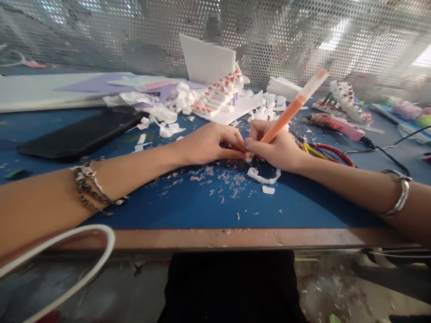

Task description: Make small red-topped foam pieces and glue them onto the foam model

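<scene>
My right hand (281, 146) grips an orange pen (286, 112), its barrel slanting up to the right and its tip hidden by the fingers. Pinched in the fingertips of my left hand (210, 143) is a small white piece with red marks (248, 156). Both hands meet over the blue table mat (188, 206), the pen's hidden end close to the piece. Just below my right hand lies a curled white strip (264, 176) beside a small white scrap (268, 190). Behind the hands stands a white stepped model with red dots (224, 89).
A black phone (82, 132) lies at the left, near stacked white sheets (33, 92). Crumpled white scraps (183, 96) surround the model. To the right are pliers (332, 152), a pink glue gun (343, 125) with its cord, and another white model (343, 101). Perforated metal (134, 40) rises behind.
</scene>
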Tool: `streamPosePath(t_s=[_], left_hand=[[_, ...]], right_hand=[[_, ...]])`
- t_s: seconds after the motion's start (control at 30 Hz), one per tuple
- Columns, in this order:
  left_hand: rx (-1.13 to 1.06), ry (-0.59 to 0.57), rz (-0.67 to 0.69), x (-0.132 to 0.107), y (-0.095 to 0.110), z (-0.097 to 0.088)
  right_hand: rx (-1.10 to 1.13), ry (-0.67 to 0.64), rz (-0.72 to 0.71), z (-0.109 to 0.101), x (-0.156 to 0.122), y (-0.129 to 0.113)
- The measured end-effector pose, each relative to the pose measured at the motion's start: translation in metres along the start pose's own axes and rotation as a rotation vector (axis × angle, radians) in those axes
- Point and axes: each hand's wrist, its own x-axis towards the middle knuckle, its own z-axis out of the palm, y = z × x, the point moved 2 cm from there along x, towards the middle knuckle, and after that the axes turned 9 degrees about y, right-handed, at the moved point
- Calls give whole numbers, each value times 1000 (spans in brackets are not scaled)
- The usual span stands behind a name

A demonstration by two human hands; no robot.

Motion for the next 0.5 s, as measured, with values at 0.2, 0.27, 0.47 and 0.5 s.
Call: streamPosePath(t_s=[0.2,0.27,0.47,0.5], left_hand=[[12,-11,5,0,-2,0],[13,-12,-5,0,-1,0],[14,-12,-34,0,1,0],[19,-13,-31,0,2,0]], right_hand=[[-15,50,12,-1,0,-2],[-8,54,7,-1,0,-2],[-9,50,21,-1,0,0],[-3,54,19,-1,0,0]])
